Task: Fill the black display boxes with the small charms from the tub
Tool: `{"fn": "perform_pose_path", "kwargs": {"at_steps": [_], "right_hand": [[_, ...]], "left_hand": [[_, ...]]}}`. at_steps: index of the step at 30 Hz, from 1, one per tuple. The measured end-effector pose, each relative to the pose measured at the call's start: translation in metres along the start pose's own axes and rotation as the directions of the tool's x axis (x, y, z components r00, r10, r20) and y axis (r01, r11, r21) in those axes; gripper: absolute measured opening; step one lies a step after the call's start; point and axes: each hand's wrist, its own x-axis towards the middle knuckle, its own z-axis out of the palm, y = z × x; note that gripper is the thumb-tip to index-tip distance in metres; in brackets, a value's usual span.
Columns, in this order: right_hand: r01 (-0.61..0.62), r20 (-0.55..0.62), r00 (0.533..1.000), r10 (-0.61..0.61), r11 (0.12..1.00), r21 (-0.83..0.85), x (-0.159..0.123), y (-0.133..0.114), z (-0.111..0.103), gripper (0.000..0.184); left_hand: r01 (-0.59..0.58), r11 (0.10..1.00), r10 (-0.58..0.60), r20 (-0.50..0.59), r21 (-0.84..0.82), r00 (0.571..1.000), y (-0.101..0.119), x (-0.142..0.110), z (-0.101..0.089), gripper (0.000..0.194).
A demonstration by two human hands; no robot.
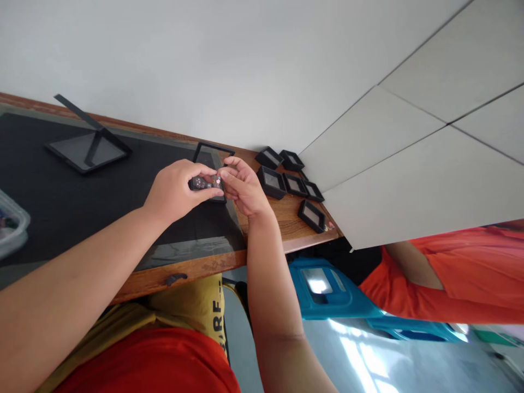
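My left hand (176,188) is curled round a small dark piece with pink flower marks (200,183), its thumb and fingers on the edges. Close against it, my right hand (243,185) has thumb and forefinger pressed together at the piece's right end, by a little pink flower (218,180). Whether the flower is loose or fixed to the piece I cannot tell. Under both hands lies a black-rimmed frame (215,146), partly covered by them.
An open black case (88,150) with a raised lid lies on the dark mat (82,207). Several small black boxes (272,182) stand by the white partition (393,153). A clear plastic tub (16,224) is at the left. A person in an orange shirt (458,273) sits beyond the partition.
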Motion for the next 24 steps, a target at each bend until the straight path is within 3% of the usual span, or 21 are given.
{"fn": "perform_pose_path", "kwargs": {"at_steps": [7, 16, 24], "right_hand": [[0.001, -0.019, 1.000, -0.001, 1.000, -0.006, -0.0007, -0.0020, 0.0020, 0.057], [0.038, -0.045, 0.998, -0.037, 0.999, 0.003, -0.0005, -0.0004, 0.0009, 0.056], [0.032, -0.009, 0.999, -0.032, 0.999, 0.012, -0.0019, -0.0016, 0.0009, 0.060]], "left_hand": [[0.047, 0.999, -0.047, 0.003, -0.019, 0.999, 0.0019, 0.0008, -0.0002, 0.027], [0.256, 0.931, -0.267, -0.011, -0.259, 0.963, 0.0052, 0.0049, -0.0011, 0.037], [0.288, 0.921, -0.290, 0.034, -0.260, 0.957, 0.0046, 0.0058, -0.0013, 0.036]]}}
